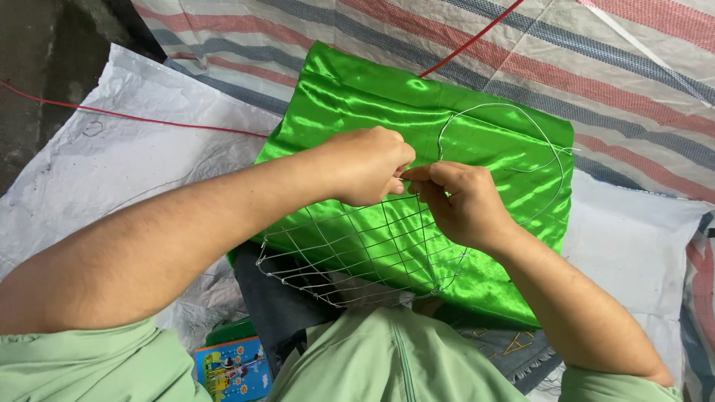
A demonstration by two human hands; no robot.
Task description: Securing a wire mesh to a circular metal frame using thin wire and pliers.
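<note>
My left hand (369,165) and my right hand (458,199) meet above my lap, fingertips pinched together on thin silver wire at the top edge of a wire mesh frame (350,249). The mesh is a grid of thin wire, curved like a shallow basket, and rests on a shiny green satin cloth (417,112). A loose wire loop (532,130) arcs up from my right hand over the cloth. Both hands are closed on the wire.
A striped red, grey and white tarp (596,59) covers the ground ahead. White plastic sheets (126,156) lie left and right. A red cord (149,119) crosses the left sheet. A colourful printed box (232,368) sits by my left knee.
</note>
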